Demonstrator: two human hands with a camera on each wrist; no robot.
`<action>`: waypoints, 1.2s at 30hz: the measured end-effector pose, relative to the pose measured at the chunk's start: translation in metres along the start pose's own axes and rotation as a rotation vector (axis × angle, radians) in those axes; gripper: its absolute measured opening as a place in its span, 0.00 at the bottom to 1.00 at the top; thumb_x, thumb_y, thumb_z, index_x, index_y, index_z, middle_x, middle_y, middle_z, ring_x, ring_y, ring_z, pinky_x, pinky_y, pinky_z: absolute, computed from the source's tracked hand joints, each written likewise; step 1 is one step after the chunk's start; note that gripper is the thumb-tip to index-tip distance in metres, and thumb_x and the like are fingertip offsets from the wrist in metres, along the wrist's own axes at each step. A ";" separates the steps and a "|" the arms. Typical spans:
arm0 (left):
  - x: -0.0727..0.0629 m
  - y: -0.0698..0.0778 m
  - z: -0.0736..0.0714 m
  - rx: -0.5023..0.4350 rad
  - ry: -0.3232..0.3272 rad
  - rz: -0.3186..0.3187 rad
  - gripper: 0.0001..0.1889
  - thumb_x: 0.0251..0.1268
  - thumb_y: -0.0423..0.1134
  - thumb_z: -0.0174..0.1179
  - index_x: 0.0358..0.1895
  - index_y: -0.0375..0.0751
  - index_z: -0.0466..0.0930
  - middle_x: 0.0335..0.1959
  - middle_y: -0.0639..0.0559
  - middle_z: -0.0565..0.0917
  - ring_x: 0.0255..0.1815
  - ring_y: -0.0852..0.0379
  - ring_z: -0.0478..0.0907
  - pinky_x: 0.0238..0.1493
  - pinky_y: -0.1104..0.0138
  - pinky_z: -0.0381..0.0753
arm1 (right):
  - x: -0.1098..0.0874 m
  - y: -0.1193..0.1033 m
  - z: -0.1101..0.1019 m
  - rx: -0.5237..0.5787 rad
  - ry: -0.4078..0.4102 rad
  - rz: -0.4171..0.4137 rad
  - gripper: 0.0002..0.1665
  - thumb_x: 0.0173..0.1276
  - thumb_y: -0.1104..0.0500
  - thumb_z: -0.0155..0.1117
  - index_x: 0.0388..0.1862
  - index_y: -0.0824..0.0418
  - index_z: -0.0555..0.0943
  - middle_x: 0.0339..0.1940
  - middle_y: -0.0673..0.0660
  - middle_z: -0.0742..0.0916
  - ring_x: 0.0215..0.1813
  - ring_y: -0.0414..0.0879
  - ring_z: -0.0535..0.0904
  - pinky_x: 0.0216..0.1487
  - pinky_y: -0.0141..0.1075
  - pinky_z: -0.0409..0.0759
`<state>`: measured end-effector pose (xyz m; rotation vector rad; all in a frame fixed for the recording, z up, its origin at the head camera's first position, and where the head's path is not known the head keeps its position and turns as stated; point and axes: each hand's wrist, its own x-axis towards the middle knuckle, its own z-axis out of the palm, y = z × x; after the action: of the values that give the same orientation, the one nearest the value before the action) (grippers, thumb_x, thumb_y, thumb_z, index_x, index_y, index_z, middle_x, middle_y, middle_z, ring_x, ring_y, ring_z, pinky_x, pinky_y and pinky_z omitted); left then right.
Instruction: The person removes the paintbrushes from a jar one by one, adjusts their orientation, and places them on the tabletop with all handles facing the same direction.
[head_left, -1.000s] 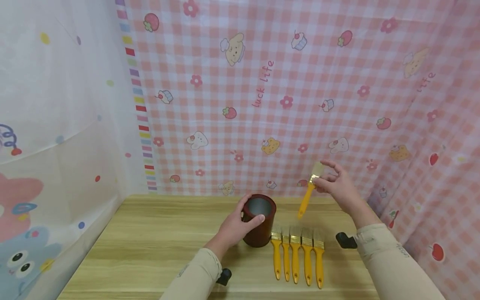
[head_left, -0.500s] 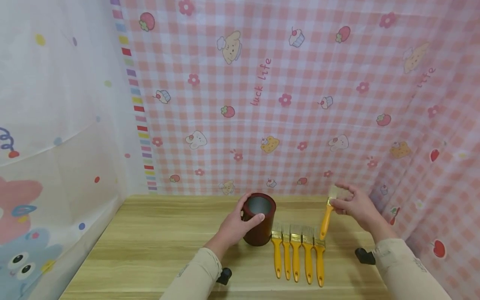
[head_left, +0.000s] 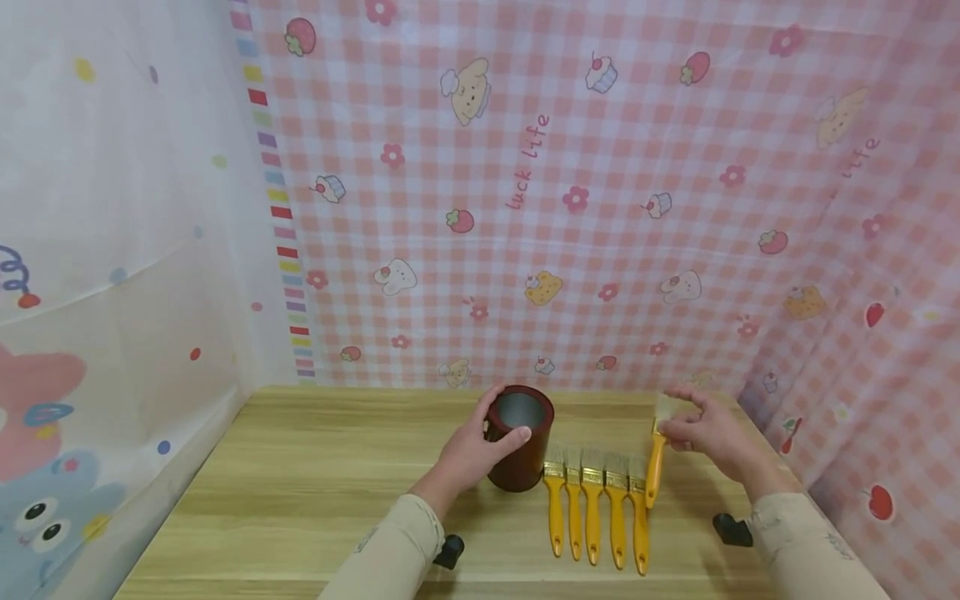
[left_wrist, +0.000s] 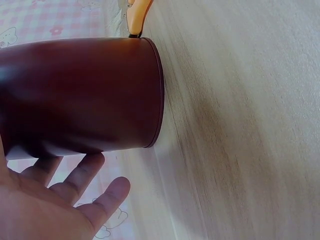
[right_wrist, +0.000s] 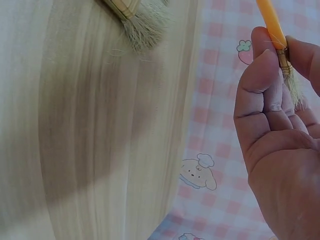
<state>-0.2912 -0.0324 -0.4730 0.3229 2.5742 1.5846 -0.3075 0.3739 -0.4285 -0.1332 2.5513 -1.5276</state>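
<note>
A dark reddish-brown cylindrical cup stands upright on the wooden table in the head view, its mouth facing up with a grey inside. My left hand grips it from the left, thumb across the near side near the rim; the far fingers are partly hidden. In the left wrist view the cup fills the upper left. My right hand pinches a yellow-handled paintbrush at its metal band, bristles up and handle hanging down. Its handle end overlaps the rightmost of several similar paintbrushes lying in a row right of the cup.
The wooden table reaches back to a pink checked curtain. A white printed curtain hangs at the left. Black pieces show beside both sleeves, one near the left and one near the right.
My right hand has moved right and down with the paintbrush, from above the table's back edge to near the row's right end. The left hand and the cup have stayed put.
</note>
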 end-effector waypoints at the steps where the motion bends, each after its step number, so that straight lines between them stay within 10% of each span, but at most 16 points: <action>1: 0.000 0.001 0.000 0.001 0.001 -0.004 0.46 0.63 0.77 0.64 0.81 0.92 0.47 0.85 0.47 0.66 0.83 0.36 0.67 0.74 0.34 0.73 | 0.001 0.002 0.001 0.016 -0.012 -0.005 0.51 0.78 0.58 0.70 0.88 0.67 0.52 0.43 0.54 0.92 0.44 0.49 0.90 0.52 0.41 0.90; 36: -0.002 0.002 -0.002 -0.016 -0.001 0.018 0.46 0.66 0.75 0.64 0.83 0.87 0.48 0.85 0.44 0.65 0.83 0.34 0.66 0.74 0.33 0.73 | 0.001 0.026 0.026 -0.027 -0.068 0.033 0.48 0.77 0.60 0.69 0.86 0.71 0.55 0.45 0.60 0.92 0.40 0.50 0.88 0.46 0.44 0.90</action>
<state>-0.2895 -0.0337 -0.4704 0.3454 2.5640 1.6097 -0.3036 0.3630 -0.4634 -0.1431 2.5099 -1.4514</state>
